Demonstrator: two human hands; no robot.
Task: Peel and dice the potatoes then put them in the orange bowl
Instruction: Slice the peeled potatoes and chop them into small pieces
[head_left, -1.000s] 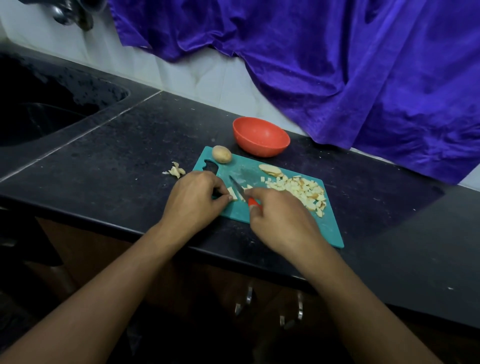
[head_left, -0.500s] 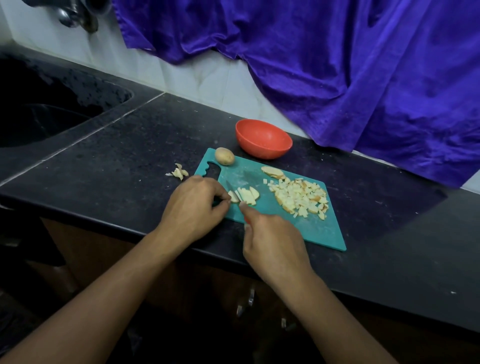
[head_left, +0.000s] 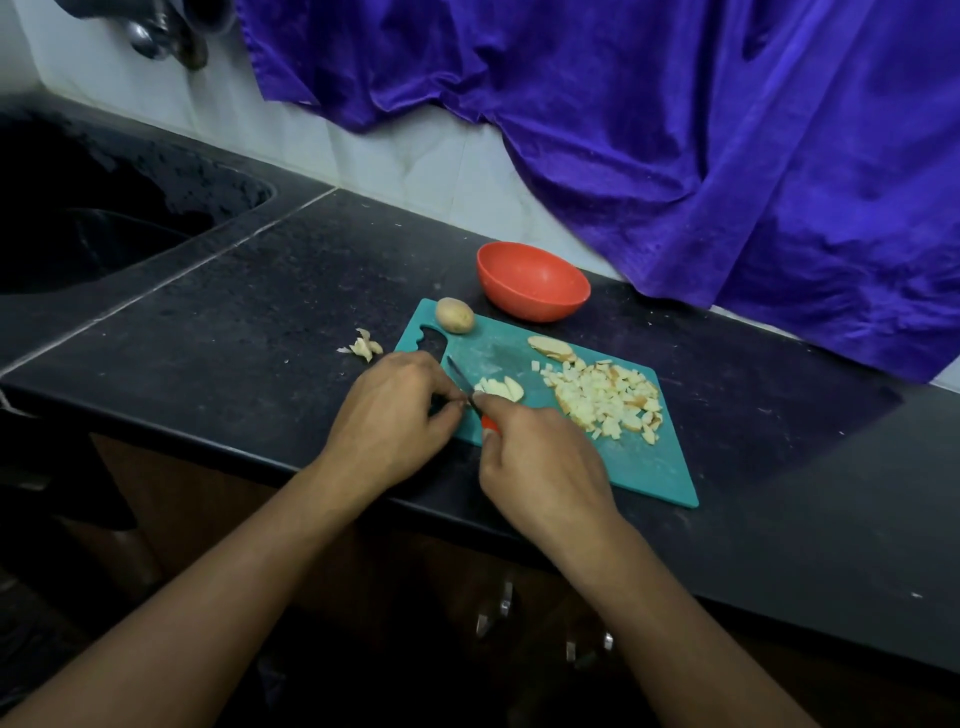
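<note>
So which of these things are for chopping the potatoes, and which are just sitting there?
For the job: knife, cutting board, potato slices, diced pile, whole potato, orange bowl.
Just lying about: purple cloth, sink, tap, peel scraps on the counter.

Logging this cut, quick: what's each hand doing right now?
Left hand: fingers curled, tips at the knife blade; whether it holds anything cannot be told.
Right hand: grips the knife handle.

One head-worn wide-angle view, forward and down, close above the dark counter.
</note>
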